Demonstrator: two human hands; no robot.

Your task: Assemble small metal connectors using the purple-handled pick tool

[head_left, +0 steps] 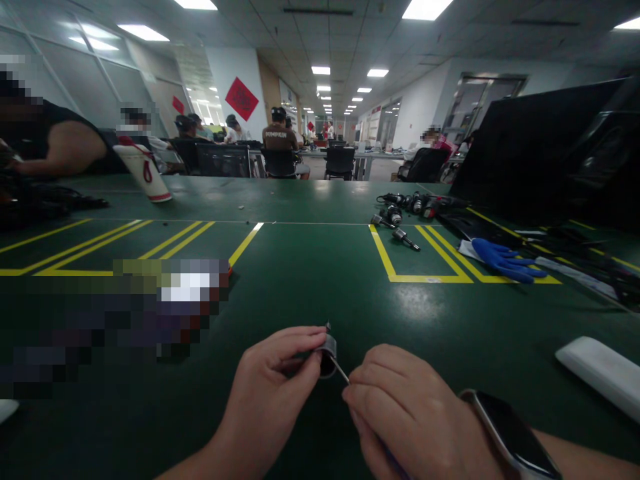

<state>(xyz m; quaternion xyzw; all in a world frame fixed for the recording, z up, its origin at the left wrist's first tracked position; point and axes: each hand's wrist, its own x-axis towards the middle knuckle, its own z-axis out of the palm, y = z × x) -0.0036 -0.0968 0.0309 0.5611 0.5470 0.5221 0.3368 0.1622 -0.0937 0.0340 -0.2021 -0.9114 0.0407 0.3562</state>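
Above the green table, my left hand (pixel 275 387) pinches a small hollow metal cylinder (pixel 329 345) between thumb and fingers. Its open end faces me, and a thin stub sticks up at its far end. My right hand (pixel 405 400) is closed around a slim tool, seemingly a screwdriver (pixel 341 371). The screwdriver's metal shaft points into the cylinder's open mouth; where its tip rests inside is hidden. Most of the handle is covered by my right fingers, with a purplish part showing below. A smartwatch (pixel 515 427) is on my right wrist.
Several dark metal parts (pixel 406 239) lie beyond, by yellow tape marks (pixel 430 279). Right of them is a blue glove (pixel 505 260). A white object (pixel 605 373) sits at the right edge. Back left stand a cup (pixel 145 175) and a person's arm (pixel 65 143). A blurred patch covers the left.
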